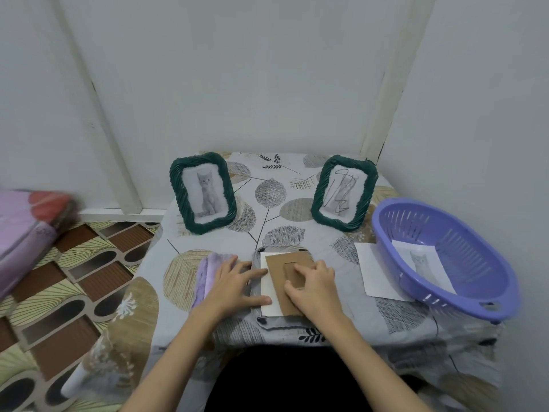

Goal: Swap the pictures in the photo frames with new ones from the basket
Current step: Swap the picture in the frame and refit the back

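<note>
A third photo frame [269,319] lies face down near the table's front edge, with a white picture sheet [269,288] and a brown cardboard backing [277,263] on its back. My left hand [234,282] lies flat at the frame's left side, fingers touching the white sheet. My right hand [312,283] presses on the cardboard backing with bent fingers. Two green woven frames stand at the back: the left frame [203,193] shows a grey cat, the right frame [343,193] a scribble drawing. A purple basket [475,263] at the right holds a cat picture [420,261].
A loose white sheet [371,269] lies partly under the basket's left side. A lilac cloth [205,275] lies beside my left hand. The small table has a leaf-patterned cover [273,188] and stands in a wall corner. Patterned floor and a pink bundle [23,230] are to the left.
</note>
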A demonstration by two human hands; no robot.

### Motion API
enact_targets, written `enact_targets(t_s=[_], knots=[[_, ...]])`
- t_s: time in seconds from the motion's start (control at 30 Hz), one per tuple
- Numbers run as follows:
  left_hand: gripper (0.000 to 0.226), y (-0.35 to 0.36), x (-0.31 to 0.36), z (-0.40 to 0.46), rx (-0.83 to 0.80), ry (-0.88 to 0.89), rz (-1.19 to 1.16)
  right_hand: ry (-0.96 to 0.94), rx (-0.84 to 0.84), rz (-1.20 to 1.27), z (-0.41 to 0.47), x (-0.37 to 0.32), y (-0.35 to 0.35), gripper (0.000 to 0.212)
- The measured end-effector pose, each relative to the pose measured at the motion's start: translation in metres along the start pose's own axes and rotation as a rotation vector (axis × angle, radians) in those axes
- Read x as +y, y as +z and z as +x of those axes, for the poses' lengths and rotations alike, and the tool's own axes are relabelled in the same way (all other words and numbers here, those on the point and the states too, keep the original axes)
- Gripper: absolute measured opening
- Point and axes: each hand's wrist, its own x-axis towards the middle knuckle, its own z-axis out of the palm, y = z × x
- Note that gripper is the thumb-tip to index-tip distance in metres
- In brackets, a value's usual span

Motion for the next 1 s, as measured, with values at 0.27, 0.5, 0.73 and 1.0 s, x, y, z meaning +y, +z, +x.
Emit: enact_targets(t_s=[0.27,0.5,0.73,1.0], knots=[[0.074,0.001,0.001,-0.001,0.015,-0.005,0.015,0.039,-0.058,0.024,0.000,-0.008,0.004,0.042],[0.096,0.000,0.016,-0.008,0.071,0.018,0.089,0.020,-0.089,0.005,-0.001,0.004,-0.003,0.049],[0.068,-0.003,0.018,-0.005,0.082,-0.008,0.034,-0.033,-0.114,-0.046,-0.001,0.010,-0.010,0.048],[0.073,-0.004,0.016,-0.001,0.066,-0.023,0.011,-0.025,-0.075,-0.081,-0.001,0.006,-0.004,0.048]])
